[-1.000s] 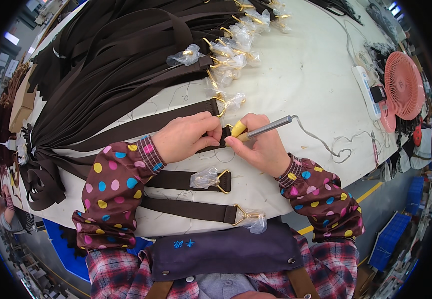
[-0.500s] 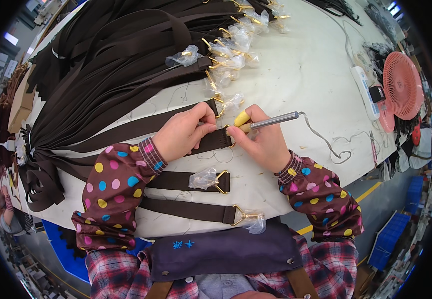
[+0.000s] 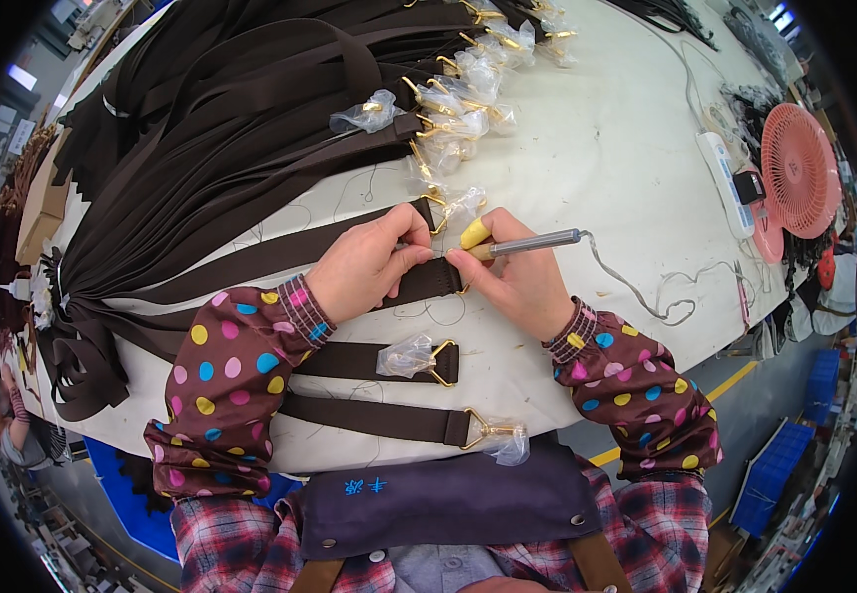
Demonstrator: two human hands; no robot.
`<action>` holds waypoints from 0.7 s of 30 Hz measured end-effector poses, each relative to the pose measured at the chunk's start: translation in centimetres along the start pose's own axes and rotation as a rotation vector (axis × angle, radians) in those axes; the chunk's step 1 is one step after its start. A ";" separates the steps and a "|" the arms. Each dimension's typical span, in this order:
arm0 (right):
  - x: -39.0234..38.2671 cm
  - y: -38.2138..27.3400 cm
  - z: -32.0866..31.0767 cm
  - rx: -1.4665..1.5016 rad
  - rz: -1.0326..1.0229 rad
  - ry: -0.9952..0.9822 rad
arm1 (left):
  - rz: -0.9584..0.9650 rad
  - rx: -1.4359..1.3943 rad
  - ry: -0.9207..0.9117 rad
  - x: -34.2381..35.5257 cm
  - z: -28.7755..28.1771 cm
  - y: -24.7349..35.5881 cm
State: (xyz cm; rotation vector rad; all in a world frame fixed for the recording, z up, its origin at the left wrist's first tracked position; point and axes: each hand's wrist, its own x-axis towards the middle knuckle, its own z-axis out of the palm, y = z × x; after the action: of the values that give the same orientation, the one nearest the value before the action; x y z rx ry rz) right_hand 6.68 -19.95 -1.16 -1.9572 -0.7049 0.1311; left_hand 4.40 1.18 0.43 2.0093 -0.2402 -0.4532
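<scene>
My left hand (image 3: 369, 262) is closed, thumb and index finger pinching a thin thread (image 3: 437, 250) above a dark brown strap end (image 3: 428, 280) with a gold metal ring. My right hand (image 3: 513, 287), a yellow cover on one finger, grips a corded pen-like tool (image 3: 542, 241) with a metal barrel, its thumb at the thread by that strap end. Just above lies another strap (image 3: 280, 248) with a gold buckle in clear wrap. Below are two similar straps (image 3: 349, 359) (image 3: 369, 418), their gold fittings partly wrapped in plastic.
A large heap of dark straps (image 3: 211, 99) with wrapped hardware covers the upper left of the white table (image 3: 606, 168). At right are a power strip (image 3: 725, 183), cords and a pink fan (image 3: 799, 168). Blue crates (image 3: 774, 474) stand on the floor. A co-worker (image 3: 3, 415) is at far left.
Both thumbs have moved up from the strap's band to the thread at its edge. The strap end now shows more, with its ring below my right thumb.
</scene>
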 end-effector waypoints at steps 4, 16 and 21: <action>0.1 0.0 0.1 -0.004 -0.009 0.003 | -0.005 -0.042 0.037 -0.1 0.2 0.1; 0.2 0.3 0.5 0.135 0.108 -0.019 | 0.258 0.379 0.049 0.2 -0.3 -0.7; 0.1 0.7 0.6 0.115 0.087 -0.025 | 0.235 0.294 0.044 0.0 -0.5 -0.3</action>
State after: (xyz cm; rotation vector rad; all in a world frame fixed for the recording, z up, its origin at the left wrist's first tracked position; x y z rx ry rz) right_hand 6.85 -19.66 -2.05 -1.8793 -0.6151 0.2450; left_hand 4.62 1.75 0.35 2.2392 -0.5357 -0.2339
